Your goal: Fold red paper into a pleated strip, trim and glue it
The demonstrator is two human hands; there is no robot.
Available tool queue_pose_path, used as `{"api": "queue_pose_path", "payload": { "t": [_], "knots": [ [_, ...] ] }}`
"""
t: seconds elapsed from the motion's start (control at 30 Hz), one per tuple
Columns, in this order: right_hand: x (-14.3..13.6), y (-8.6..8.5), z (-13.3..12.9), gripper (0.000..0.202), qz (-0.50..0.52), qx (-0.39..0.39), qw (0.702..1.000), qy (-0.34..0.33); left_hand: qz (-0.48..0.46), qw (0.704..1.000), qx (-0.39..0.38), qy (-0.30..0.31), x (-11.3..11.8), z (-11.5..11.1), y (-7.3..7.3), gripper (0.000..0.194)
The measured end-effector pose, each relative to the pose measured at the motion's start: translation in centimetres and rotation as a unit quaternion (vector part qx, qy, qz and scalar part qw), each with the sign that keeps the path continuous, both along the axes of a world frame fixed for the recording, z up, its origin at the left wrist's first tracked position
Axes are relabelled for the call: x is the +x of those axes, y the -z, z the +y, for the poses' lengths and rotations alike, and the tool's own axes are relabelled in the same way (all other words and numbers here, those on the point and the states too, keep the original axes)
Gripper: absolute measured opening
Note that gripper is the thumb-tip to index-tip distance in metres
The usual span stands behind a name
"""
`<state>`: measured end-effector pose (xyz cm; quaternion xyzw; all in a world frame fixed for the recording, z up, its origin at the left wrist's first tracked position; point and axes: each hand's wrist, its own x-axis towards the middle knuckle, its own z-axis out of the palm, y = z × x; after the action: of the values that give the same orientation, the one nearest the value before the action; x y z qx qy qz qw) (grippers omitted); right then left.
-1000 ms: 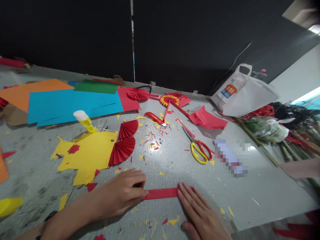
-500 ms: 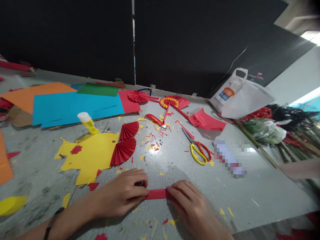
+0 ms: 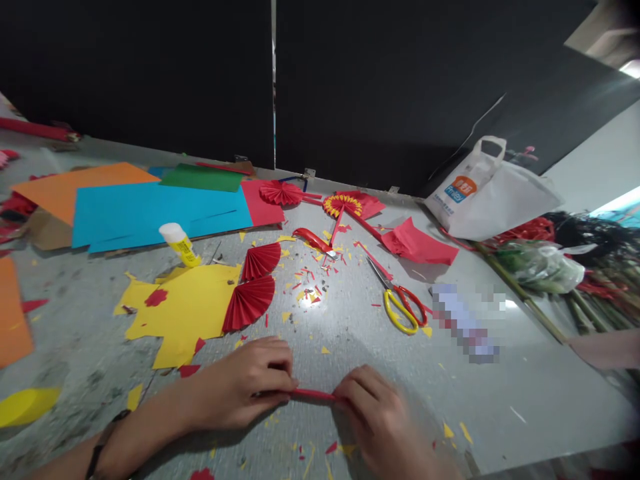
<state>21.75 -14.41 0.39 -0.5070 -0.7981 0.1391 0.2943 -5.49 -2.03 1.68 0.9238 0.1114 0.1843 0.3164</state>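
A narrow red paper strip [image 3: 314, 395] stretches between my two hands near the front of the grey table. My left hand [image 3: 245, 383] pinches its left end, and my right hand [image 3: 373, 413], somewhat blurred, grips the right end. Beyond my left hand lies a yellow paper cutout [image 3: 190, 307] with a red flower shape on it. Two pleated red paper fans [image 3: 250, 303] touch or adjoin its right side. Scissors [image 3: 400, 307] with one yellow and one red handle rest beyond my right hand.
A glue stick [image 3: 179, 245] stands behind the yellow cutout. Farther back are a red cutter [image 3: 313, 241], blue paper [image 3: 160, 215], a pleated rosette [image 3: 343, 205] and crumpled red paper [image 3: 420, 243]. A white bag [image 3: 490, 193] and stems [image 3: 520, 293] lie at the right. Paper scraps are scattered about.
The red strip looks much thinner now, seen as a narrow line rather than a flat band. Both hands keep hold of its ends. The view has shifted slightly.
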Motion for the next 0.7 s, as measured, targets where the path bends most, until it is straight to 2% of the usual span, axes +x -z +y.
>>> {"api": "queue_pose_path", "payload": {
  "t": [0.2, 0.27, 0.33, 0.4, 0.43, 0.5, 0.57, 0.6, 0.63, 0.7],
  "knots": [
    [0.1, 0.8, -0.5, 0.032, -0.026, 0.106, 0.994, 0.03, 0.01, 0.991, 0.132, -0.034, 0.4, -0.8, 0.3, 0.027],
    [0.3, 0.6, -0.5, 0.034, -0.024, 0.124, 0.991, 0.041, -0.002, 0.989, 0.142, -0.047, 0.7, -1.0, 0.5, 0.028],
    [0.5, 0.0, -0.5, 0.036, -0.02, 0.146, 0.988, 0.05, -0.034, 0.99, 0.11, -0.087, 0.9, -1.3, 0.5, 0.026],
    [0.4, -0.8, -0.4, 0.038, -0.011, 0.171, 0.983, 0.061, -0.087, 0.982, 0.012, -0.169, 1.2, -1.7, 0.5, 0.016],
    [0.2, -1.1, -0.4, 0.039, -0.008, 0.184, 0.981, 0.067, -0.112, 0.968, -0.074, -0.21, 1.4, -2.0, 0.5, 0.015],
    [-0.6, -1.6, -0.3, 0.04, -0.008, 0.206, 0.976, 0.07, -0.14, 0.911, -0.292, -0.254, 1.8, -2.6, 0.4, 0.039],
    [-1.8, -1.5, -0.2, 0.036, -0.01, 0.22, 0.973, 0.074, -0.154, 0.836, -0.47, -0.239, 2.2, -3.0, 0.3, 0.058],
    [-2.4, -1.4, -0.1, 0.033, -0.011, 0.222, 0.972, 0.079, -0.161, 0.809, -0.518, -0.224, 2.3, -3.1, 0.2, 0.061],
    [-3.0, -1.2, 0.0, 0.03, -0.011, 0.222, 0.971, 0.088, -0.17, 0.796, -0.54, -0.213, 2.5, -3.1, 0.1, 0.06],
    [-3.8, -1.0, 0.1, 0.027, -0.015, 0.216, 0.971, 0.102, -0.186, 0.79, -0.545, -0.211, 2.6, -2.8, -0.1, 0.053]
  ]
}}
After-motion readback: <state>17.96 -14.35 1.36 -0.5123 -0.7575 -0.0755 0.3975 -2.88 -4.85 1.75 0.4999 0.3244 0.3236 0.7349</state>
